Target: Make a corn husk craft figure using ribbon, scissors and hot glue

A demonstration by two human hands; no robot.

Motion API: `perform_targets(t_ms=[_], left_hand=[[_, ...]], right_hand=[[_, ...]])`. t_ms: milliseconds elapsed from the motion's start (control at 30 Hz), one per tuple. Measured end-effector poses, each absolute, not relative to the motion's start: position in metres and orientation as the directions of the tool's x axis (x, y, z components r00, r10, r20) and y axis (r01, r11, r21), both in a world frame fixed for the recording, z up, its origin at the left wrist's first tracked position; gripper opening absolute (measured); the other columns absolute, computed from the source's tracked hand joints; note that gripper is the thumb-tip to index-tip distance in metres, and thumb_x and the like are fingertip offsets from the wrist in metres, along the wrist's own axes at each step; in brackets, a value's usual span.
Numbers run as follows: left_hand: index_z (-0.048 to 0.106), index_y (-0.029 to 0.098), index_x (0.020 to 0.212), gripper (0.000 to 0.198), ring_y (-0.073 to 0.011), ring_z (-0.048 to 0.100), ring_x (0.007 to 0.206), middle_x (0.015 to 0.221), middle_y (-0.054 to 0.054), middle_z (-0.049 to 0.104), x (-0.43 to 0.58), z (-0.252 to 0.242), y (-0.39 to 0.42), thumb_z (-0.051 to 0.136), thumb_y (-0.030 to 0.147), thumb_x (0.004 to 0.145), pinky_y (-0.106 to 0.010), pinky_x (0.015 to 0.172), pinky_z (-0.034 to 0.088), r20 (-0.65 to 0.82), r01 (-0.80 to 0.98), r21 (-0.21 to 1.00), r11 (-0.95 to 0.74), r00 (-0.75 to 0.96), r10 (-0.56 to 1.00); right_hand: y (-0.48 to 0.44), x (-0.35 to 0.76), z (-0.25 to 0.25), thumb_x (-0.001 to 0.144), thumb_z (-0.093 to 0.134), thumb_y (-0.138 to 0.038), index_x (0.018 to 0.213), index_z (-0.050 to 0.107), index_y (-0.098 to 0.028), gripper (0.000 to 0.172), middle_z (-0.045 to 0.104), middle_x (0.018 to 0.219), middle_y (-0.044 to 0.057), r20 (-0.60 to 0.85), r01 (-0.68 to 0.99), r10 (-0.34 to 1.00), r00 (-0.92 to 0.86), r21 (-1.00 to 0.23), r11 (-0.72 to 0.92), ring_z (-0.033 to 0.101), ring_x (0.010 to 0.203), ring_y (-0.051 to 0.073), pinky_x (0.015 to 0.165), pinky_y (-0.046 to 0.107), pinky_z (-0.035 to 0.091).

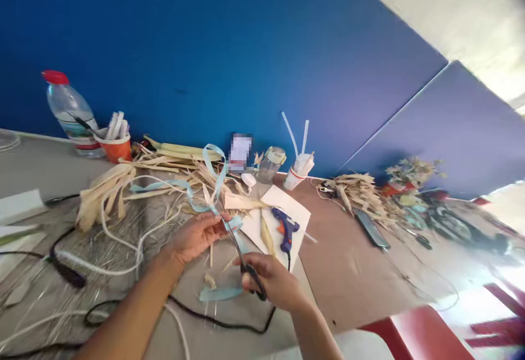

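Note:
My right hand (273, 280) is wrapped round the black handles of a pair of scissors (256, 283). Their blades point up and away, towards the fingertips of my left hand (199, 237). Pinched in those left fingers is a light blue ribbon (221, 176), which loops upward and trails off to the left. Part of the ribbon lies at the blades; whether they are cutting it I cannot tell. A loose blue ribbon piece (221, 293) rests on the table below my hands. Just right of the blades, a purple glue gun (287, 228) lies on white paper (301, 212).
Dried corn husks (109, 185) and white cord (106, 268) cover the left side. Behind stand a red-capped bottle (74, 111), an orange cup (117, 146), a jar (270, 166) and a cup of glue sticks (297, 174). A phone (371, 228) lies right, near more husks (361, 193).

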State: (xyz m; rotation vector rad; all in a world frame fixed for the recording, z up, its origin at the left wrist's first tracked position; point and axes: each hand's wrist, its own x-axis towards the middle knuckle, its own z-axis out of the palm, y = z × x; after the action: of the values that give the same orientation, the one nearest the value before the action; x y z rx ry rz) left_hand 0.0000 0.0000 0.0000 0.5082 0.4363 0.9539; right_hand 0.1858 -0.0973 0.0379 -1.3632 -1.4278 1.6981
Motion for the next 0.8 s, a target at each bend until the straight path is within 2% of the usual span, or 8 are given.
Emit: perform_targets(t_ms=[133,233,400,633,733,800], left_hand=[[0.073,0.011,0.075,0.006,-0.0218,0.067,0.085,0.085,-0.008,0.074,0.001,0.0,0.001,0.071,0.016,0.072,-0.041,0.09,0.049,-0.135,-0.623,0.601,0.5,0.538,0.832],[0.073,0.011,0.081,0.012,-0.0204,0.066,0.081,0.085,-0.009,0.073,0.0,-0.001,0.002,0.07,0.019,0.073,-0.035,0.081,0.052,-0.143,-0.582,0.642,0.499,0.549,0.824],[0.073,0.013,0.081,0.01,-0.0103,0.058,0.062,0.083,-0.006,0.07,0.0,-0.002,0.003,0.068,0.019,0.074,-0.024,0.066,0.05,-0.117,-0.564,0.692,0.451,0.529,0.841],[0.07,0.014,0.074,0.008,-0.0004,0.037,0.042,0.105,-0.008,0.069,0.006,0.005,-0.003,0.065,0.019,0.074,-0.028,0.068,0.05,-0.085,-0.586,0.713,0.386,0.474,0.876],[0.069,0.014,0.072,0.007,0.0009,0.034,0.038,0.107,-0.007,0.069,0.008,0.01,-0.006,0.064,0.018,0.074,-0.027,0.067,0.051,-0.065,-0.609,0.711,0.351,0.441,0.895],[0.068,0.014,0.075,0.007,-0.0005,0.039,0.038,0.1,-0.008,0.072,0.009,0.011,-0.007,0.063,0.018,0.075,-0.028,0.067,0.052,-0.068,-0.622,0.694,0.364,0.447,0.892]], right_hand=[[-0.099,0.183,0.043,0.069,0.053,-0.018,0.1,0.06,-0.013,0.032,0.055,0.063,-0.004,-0.354,0.22,0.879,-0.318,-0.93,-0.295,0.044,0.057,0.008,0.053,0.02,0.031],[-0.1,0.182,0.045,0.069,0.053,-0.018,0.099,0.059,-0.013,0.031,0.056,0.061,-0.004,-0.355,0.204,0.883,-0.309,-0.931,-0.303,0.044,0.056,0.008,0.053,0.021,0.032],[-0.1,0.18,0.042,0.069,0.057,-0.022,0.098,0.06,-0.014,0.03,0.055,0.062,-0.004,-0.344,0.171,0.885,-0.315,-0.937,-0.304,0.047,0.058,0.009,0.056,0.022,0.034],[-0.103,0.175,0.04,0.071,0.065,-0.034,0.098,0.063,-0.015,0.033,0.053,0.06,-0.004,-0.34,0.136,0.892,-0.299,-0.94,-0.312,0.044,0.054,0.008,0.053,0.022,0.033],[-0.104,0.173,0.041,0.071,0.066,-0.04,0.098,0.063,-0.013,0.038,0.053,0.058,-0.003,-0.338,0.139,0.893,-0.296,-0.941,-0.31,0.043,0.053,0.008,0.052,0.022,0.032],[-0.104,0.171,0.041,0.071,0.066,-0.043,0.099,0.063,-0.014,0.041,0.053,0.058,-0.003,-0.323,0.124,0.899,-0.296,-0.946,-0.299,0.043,0.053,0.008,0.052,0.021,0.032]])
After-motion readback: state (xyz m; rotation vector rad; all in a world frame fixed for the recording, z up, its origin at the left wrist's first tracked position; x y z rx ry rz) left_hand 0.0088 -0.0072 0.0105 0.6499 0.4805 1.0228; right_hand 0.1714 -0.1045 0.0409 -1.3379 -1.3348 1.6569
